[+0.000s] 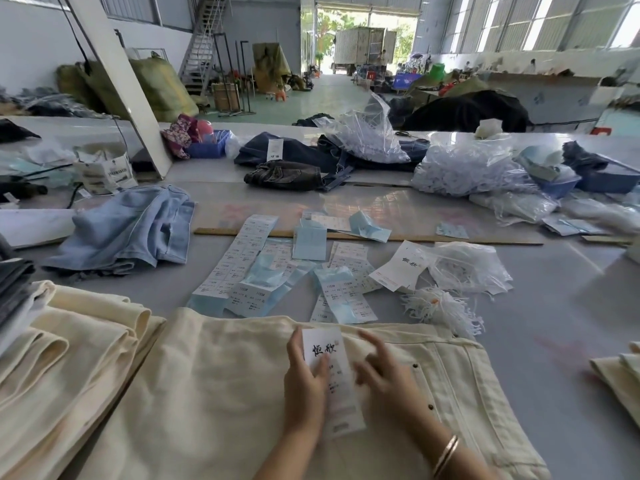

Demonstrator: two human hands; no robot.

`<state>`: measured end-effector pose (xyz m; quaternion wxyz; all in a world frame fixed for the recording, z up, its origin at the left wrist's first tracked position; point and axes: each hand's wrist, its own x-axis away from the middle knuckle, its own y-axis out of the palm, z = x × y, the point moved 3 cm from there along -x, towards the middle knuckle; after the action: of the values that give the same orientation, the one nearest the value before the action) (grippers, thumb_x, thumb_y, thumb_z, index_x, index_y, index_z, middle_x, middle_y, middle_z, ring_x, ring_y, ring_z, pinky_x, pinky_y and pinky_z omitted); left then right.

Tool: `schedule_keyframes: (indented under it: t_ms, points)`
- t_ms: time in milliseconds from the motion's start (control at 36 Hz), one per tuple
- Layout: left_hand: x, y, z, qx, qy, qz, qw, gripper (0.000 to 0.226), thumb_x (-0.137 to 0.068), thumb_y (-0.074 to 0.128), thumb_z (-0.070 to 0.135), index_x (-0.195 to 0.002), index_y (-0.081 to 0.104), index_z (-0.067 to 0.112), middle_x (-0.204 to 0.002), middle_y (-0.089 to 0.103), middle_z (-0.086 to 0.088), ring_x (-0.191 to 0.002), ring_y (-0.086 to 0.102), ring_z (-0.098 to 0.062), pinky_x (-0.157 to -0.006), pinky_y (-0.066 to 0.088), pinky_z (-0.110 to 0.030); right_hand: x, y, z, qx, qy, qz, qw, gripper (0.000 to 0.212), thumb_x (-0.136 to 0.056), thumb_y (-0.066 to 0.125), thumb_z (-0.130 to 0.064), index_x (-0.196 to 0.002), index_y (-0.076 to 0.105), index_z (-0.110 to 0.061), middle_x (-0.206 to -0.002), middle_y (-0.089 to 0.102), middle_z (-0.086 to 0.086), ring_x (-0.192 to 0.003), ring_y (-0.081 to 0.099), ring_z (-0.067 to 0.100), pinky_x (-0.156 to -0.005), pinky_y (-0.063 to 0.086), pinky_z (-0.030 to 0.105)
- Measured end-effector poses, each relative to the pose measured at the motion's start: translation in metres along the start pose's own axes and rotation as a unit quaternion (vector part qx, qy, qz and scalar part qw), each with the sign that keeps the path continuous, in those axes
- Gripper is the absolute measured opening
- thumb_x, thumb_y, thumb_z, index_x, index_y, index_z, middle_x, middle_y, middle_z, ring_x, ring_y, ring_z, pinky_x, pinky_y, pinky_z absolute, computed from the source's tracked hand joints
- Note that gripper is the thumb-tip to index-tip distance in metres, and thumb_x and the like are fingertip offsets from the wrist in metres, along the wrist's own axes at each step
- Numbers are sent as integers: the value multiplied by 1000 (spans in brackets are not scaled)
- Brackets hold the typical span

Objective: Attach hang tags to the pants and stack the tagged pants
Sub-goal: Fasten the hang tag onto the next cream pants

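Cream pants (225, 393): spread flat on the near edge of the grey counter (554, 306), waistband toward the far side, two dark rivets showing on the right part.
Hang tag (323, 348): long white card with black brush characters, lying lengthwise on the pants between the two hands, its near end toward the camera.
Left hand (304, 386): fingers curled round the tag's left edge, thumb laid across its face, pinching the card.
Right hand (384, 372): fingers spread and loose just right of the tag, above the cloth; whether the fingertips touch the card I cannot tell. Thin bangles (446, 455) sit on that wrist.
Folded cream stack (69, 358): pile of like pants at near left, touching the spread pair's left edge.
More cream cloth (620, 379): a folded edge at the near right border.
Label sheets (242, 258): printed white strips and pale blue sleeves scattered mid-counter, just beyond the waistband.
Loose tag (403, 266): another white card with the same characters, right of the sheets.
White strings (440, 306): a frayed bundle just beyond the pants' right corner, beside a clear bag (471, 265).
Light blue pants (128, 226): crumpled at mid left.
Dark jeans (294, 161): heaped at the far side, one carrying a white tag.
Wooden ruler (450, 239): long strip lying across the counter beyond the sheets.
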<state>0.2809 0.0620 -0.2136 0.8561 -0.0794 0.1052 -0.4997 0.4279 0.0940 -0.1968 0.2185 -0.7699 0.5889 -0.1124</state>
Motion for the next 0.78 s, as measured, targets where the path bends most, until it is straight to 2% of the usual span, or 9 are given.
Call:
schedule_keyframes:
  t_ms: [83, 139, 194, 250, 333, 444, 500, 667, 778]
  points:
    - [4, 6, 1, -64, 44, -29, 997, 70, -90, 63, 14, -148, 26, 25, -123, 51, 11, -107, 57, -7, -84, 42, -13, -31, -50, 7, 136, -16, 140, 981, 23, -90, 62, -10, -111, 66, -15, -78, 66, 6, -65, 57, 19, -63, 46, 31]
    - [8, 9, 4, -95, 70, -48, 992, 72, -90, 63, 18, -149, 23, 29, -134, 42, 16, -112, 53, -3, -88, 44, -18, -54, -79, 12, 220, -48, 178, 958, 13, -86, 64, -4, -97, 72, -6, -87, 67, 11, -71, 59, 24, -66, 45, 30]
    - [10, 11, 7, -151, 111, -52, 981, 68, -89, 63, 19, -147, 28, 29, -140, 37, 10, -117, 54, -9, -83, 50, -26, -76, -99, 17, 312, -56, 163, 934, 12, -87, 64, -8, -93, 74, -5, -92, 67, 13, -79, 61, 30, -70, 49, 36]
    - [10, 15, 10, -222, 155, -47, 961, 60, -85, 67, 15, -139, 44, 22, -144, 38, -2, -122, 53, -19, -78, 53, -31, -94, -109, 23, 420, -58, 129, 897, 16, -91, 59, -16, -97, 73, -11, -98, 66, 9, -88, 59, 28, -76, 48, 37]
    - [8, 19, 12, -300, 185, -60, 934, 56, -64, 84, 12, -117, 65, 16, -128, 56, -13, -105, 63, -30, -72, 56, -38, -116, -110, 30, 553, -59, 62, 829, 24, -96, 48, -27, -102, 71, -22, -107, 65, 1, -96, 58, 20, -83, 43, 31]
    - [7, 18, 13, -333, 197, -55, 920, 50, -53, 89, 13, -99, 71, 17, -115, 64, -10, -94, 68, -27, -71, 56, -35, -130, -105, 38, 665, -26, -15, 746, 22, -92, 51, -31, -102, 68, -22, -107, 67, -2, -100, 59, 17, -85, 36, 31]
    - [6, 18, 12, -336, 192, -58, 920, 50, -52, 89, 14, -97, 71, 19, -114, 66, -8, -93, 68, -25, -70, 56, -34, -133, -103, 43, 692, -15, -33, 721, 22, -91, 51, -32, -102, 67, -22, -107, 68, -3, -102, 57, 18, -85, 34, 32]
    - [5, 19, 11, -335, 190, -54, 921, 49, -50, 90, 15, -95, 71, 21, -110, 67, -4, -90, 69, -22, -68, 56, -36, -127, -102, 52, 708, -49, -25, 704, 26, -95, 46, -29, -108, 67, -19, -109, 69, -1, -105, 58, 19, -90, 35, 32]
    - [4, 18, 10, -336, 193, -52, 920, 49, -48, 92, 17, -92, 72, 21, -107, 69, -2, -89, 69, -21, -68, 56, -35, -123, -109, 52, 635, -27, -4, 772, 27, -91, 49, -46, -98, 66, -26, -104, 69, -6, -103, 58, 16, -86, 33, 29]
